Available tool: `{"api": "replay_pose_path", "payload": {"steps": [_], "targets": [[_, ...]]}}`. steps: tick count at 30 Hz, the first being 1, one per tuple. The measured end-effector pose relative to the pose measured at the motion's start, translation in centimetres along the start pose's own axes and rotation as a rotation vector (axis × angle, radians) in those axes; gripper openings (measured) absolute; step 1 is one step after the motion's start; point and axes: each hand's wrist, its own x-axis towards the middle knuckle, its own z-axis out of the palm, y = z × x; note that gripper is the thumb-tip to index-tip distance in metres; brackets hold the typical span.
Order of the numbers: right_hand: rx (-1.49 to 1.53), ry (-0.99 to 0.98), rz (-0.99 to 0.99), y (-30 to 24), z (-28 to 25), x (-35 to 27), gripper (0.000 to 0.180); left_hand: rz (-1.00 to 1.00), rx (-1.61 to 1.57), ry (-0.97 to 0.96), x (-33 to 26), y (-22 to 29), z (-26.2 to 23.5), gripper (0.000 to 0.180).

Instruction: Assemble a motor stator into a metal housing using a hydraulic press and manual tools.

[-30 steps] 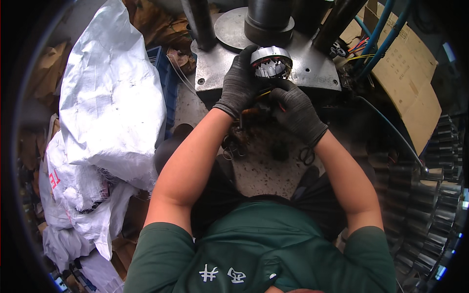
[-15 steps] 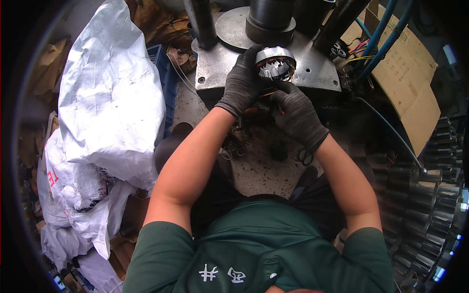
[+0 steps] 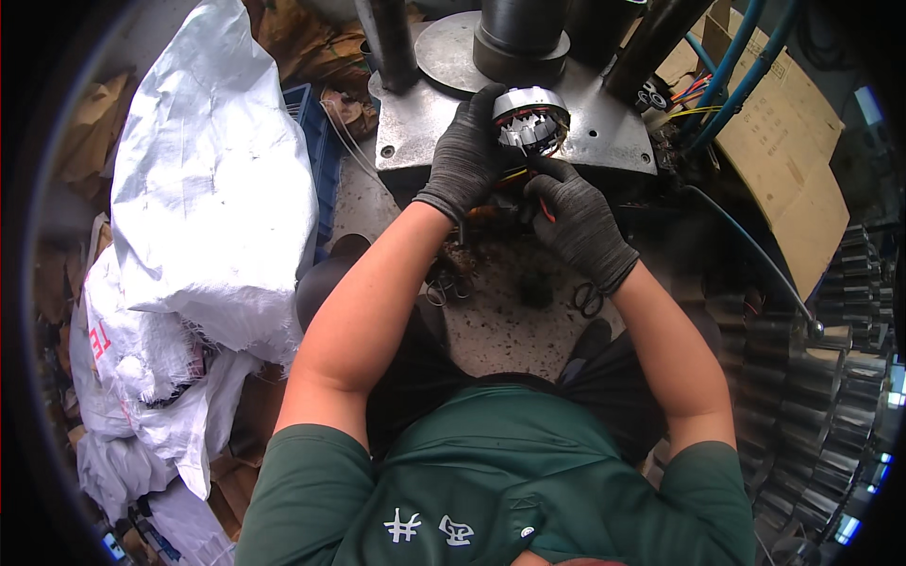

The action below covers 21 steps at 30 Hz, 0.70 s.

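Fig.: person in green shirt seated at a press, both hands in dark knit gloves.

Left hand (image 3: 464,156) — fingers curled shut round the left side of a round metal motor stator (image 3: 531,119), thumb over its rim; stator held tilted, open face w/ copper windings turned toward the viewer, just above the front edge of the grey steel press plate (image 3: 415,132).

Right hand (image 3: 576,219) — lies just below and right of the stator; fingers bent, tips pinched at the coloured wires (image 3: 517,175) hanging from the stator's underside. Cannot tell if the tips actually clamp a wire; they touch the bundle.

Stator thus sits between the two hands: left fingers wrap it, right fingertips meet it from beneath.

Surroundings: dark cylinder (image 3: 521,33) stands on the plate, behind the stator. White woven sacks (image 3: 212,189) piled at the person's left. Cardboard sheet (image 3: 788,141) and blue hoses (image 3: 746,66) at right rear. Stacked toothed metal parts (image 3: 830,377) along the right edge. Scissors (image 3: 588,300) on the speckled floor near the right wrist.
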Motion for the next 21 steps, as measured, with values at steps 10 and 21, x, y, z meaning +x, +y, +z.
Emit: {"api": "replay_pose_path", "payload": {"steps": [10,21], "targets": [[-0.073,-0.069,0.032,-0.1,0.1,0.1,0.036,-0.004,0.046,0.0,0.1,-0.7,0.2,0.098],[0.049,-0.008,-0.005,1.9,-1.9,-0.5,0.036,-0.021,0.022,-0.005,-0.2,1.4,-0.3,0.096]]}}
